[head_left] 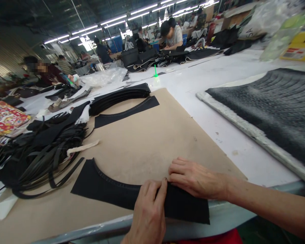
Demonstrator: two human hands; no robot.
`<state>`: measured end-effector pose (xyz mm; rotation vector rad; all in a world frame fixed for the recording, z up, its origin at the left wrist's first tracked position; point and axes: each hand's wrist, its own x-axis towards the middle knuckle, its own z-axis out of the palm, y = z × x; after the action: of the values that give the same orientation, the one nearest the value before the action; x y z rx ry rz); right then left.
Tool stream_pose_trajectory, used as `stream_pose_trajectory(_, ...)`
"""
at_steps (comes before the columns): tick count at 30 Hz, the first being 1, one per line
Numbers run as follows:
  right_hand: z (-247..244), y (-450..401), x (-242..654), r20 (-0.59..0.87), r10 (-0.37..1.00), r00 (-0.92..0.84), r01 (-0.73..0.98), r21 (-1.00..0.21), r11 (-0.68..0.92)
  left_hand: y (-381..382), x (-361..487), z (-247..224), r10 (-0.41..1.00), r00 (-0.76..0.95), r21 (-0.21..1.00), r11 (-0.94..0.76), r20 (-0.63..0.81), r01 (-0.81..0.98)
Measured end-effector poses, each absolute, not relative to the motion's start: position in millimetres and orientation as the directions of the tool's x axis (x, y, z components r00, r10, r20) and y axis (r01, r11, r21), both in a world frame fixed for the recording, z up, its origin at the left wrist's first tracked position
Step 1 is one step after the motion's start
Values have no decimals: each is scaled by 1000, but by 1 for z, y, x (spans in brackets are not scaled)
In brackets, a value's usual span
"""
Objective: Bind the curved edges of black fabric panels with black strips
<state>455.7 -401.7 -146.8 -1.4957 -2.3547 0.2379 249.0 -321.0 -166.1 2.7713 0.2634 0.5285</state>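
A black curved fabric-like piece (104, 188) lies on a tan sheet close to the table's front edge. Its concave side faces away from me and carries a narrow folded rim with small stitch-like marks. My left hand (149, 206) is closed on that rim near the middle, thumb and fingers pressed together. Right beside it, the closed fingers of my right hand (193, 178) press the same rim further along. The fingertips of both hands almost meet, and the rim beneath them is hidden.
A similar black piece (127, 113) lies further back, before a stack of black pieces (119, 96). Loose black strips (53, 156) heap up at left. A green-tipped bottle (156, 79) stands behind; a board with layered black pieces (269, 108) lies right. People work beyond.
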Motion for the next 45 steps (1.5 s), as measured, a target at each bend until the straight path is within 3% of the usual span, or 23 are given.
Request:
stream_pose_trajectory(12,-146,-414,479,241,889,-390,848,-281,449,-320,246,-175,187,916,231,-967,354,108)
stream_pose_trajectory(15,-144,-416,481,239,885,-400,852,-258,455,-321,251,-172,179,913,253,-963,366,88)
stream_pose_trajectory(18,-143,-420,483,226,883,-411,852,-248,461,-322,257,-167,171,930,263,-961,325,85)
stream_pose_trajectory(24,-147,-426,491,236,889,-392,857,-256,446,-328,266,-166,195,948,168,-973,250,156)
stream_pose_trajectory(30,-148,-430,496,254,888,-383,870,-224,439,-327,271,-167,179,932,187,-975,316,124)
stream_pose_trajectory(35,-146,-432,498,251,887,-387,874,-205,440,-327,279,-162,176,952,210,-970,251,124)
stream_pose_trajectory(45,-143,-434,497,224,928,-299,871,-335,361,-328,283,-160,219,958,247,-954,183,171)
